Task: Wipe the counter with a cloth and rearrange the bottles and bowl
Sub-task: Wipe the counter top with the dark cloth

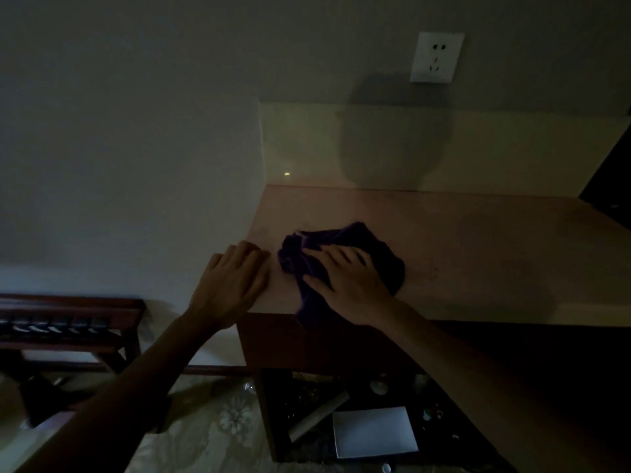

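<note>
The scene is dim. A dark purple cloth (345,242) lies crumpled on the pale counter (478,254), near its front left corner, with one end hanging over the front edge. My right hand (351,281) lies flat on the cloth, fingers spread, pressing it onto the counter. My left hand (232,285) rests on the counter's left edge, fingers together and curled over the corner, holding nothing. No bottles or bowl are in view.
A cream backsplash (444,148) and a wall socket (437,58) sit behind the counter. An open drawer (375,428) below holds a white card and small items. A dark wooden rack (68,322) stands at the left on patterned flooring.
</note>
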### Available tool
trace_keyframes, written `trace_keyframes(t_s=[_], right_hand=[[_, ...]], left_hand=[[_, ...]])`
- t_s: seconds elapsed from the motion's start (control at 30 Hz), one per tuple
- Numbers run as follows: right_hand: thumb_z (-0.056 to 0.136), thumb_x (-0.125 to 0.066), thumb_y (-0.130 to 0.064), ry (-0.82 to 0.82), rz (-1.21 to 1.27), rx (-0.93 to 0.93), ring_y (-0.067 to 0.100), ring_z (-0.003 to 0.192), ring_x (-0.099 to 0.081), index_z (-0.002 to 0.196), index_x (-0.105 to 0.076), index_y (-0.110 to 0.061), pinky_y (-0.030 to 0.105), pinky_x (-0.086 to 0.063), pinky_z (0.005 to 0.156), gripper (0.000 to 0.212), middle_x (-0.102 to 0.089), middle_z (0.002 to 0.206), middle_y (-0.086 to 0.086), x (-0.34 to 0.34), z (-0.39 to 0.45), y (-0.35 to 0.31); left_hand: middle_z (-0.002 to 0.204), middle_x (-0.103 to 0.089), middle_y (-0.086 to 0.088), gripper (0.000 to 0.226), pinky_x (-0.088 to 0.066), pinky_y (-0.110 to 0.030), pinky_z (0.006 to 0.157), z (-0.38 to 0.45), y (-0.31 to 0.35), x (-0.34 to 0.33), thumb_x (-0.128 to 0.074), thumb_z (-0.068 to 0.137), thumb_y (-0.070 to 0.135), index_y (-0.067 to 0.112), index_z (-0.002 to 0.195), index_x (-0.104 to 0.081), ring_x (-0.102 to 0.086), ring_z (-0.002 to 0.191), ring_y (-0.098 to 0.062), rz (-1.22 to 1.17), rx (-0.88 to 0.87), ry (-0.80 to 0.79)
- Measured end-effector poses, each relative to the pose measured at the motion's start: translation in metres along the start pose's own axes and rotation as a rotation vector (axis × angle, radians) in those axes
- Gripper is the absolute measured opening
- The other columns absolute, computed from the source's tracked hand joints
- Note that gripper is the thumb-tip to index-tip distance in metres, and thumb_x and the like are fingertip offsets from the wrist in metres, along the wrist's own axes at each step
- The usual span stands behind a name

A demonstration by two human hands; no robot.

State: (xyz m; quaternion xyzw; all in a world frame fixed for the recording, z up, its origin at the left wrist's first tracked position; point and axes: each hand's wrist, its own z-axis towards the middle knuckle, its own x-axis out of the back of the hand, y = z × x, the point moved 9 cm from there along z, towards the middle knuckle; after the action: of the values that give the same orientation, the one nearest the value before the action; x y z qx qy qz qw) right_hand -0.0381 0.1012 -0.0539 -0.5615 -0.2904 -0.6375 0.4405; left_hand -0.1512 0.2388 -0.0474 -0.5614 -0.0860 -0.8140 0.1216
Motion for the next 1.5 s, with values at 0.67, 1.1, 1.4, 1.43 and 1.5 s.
trace_keyframes(t_s=[0.67, 1.1, 1.4, 1.43, 1.5], right_hand=[[0.095, -0.02, -0.063, -0.041, 0.021, -0.061, 0.028, 0.142, -0.024, 0.148, -0.024, -0.033, 0.044, -0.014, 0.118, 0.061, -0.029, 0.156, 0.001, -0.051, 0.248, 0.025], [0.097, -0.02, -0.06, -0.062, 0.026, 0.194, 0.016, 0.146, -0.017, 0.15, -0.018, -0.036, 0.038, -0.007, 0.12, 0.058, -0.025, 0.157, -0.008, -0.02, 0.033, -0.099], [0.093, -0.027, -0.067, -0.111, 0.144, 0.266, 0.012, 0.139, -0.031, 0.147, -0.026, -0.042, 0.041, -0.022, 0.117, 0.059, -0.037, 0.151, -0.013, -0.026, 0.113, -0.068], [0.093, -0.029, -0.066, -0.103, 0.16, 0.252, 0.014, 0.139, -0.033, 0.147, -0.028, -0.04, 0.041, -0.024, 0.116, 0.059, -0.038, 0.15, -0.011, -0.028, 0.134, -0.058], [0.094, -0.035, -0.062, -0.091, 0.194, 0.197, 0.017, 0.137, -0.036, 0.146, -0.033, -0.037, 0.038, -0.026, 0.115, 0.058, -0.041, 0.149, -0.007, -0.031, 0.18, -0.036]], left_hand=[[0.131, -0.048, -0.008, 0.051, -0.042, -0.038, 0.087, 0.002, -0.016, -0.001, -0.028, 0.095, 0.032, 0.005, 0.135, -0.046, -0.053, 0.107, -0.023, -0.225, 0.058, 0.106], [0.109, -0.046, -0.005, 0.04, -0.052, -0.042, 0.075, -0.041, -0.077, 0.042, -0.029, 0.1, 0.04, 0.009, 0.108, -0.051, -0.057, 0.085, -0.021, -0.358, 0.248, 0.287], [0.105, -0.048, -0.003, 0.025, -0.041, -0.028, 0.068, -0.019, -0.035, 0.041, -0.04, 0.1, 0.035, 0.014, 0.106, -0.054, -0.048, 0.077, -0.014, -0.303, 0.083, 0.268], [0.107, -0.048, -0.003, 0.027, -0.043, -0.029, 0.07, -0.01, -0.03, 0.037, -0.041, 0.099, 0.036, 0.014, 0.107, -0.054, -0.05, 0.08, -0.015, -0.297, 0.089, 0.252], [0.11, -0.049, -0.004, 0.029, -0.044, -0.032, 0.074, 0.01, -0.018, 0.027, -0.042, 0.097, 0.038, 0.015, 0.109, -0.054, -0.051, 0.086, -0.019, -0.247, 0.077, 0.202]])
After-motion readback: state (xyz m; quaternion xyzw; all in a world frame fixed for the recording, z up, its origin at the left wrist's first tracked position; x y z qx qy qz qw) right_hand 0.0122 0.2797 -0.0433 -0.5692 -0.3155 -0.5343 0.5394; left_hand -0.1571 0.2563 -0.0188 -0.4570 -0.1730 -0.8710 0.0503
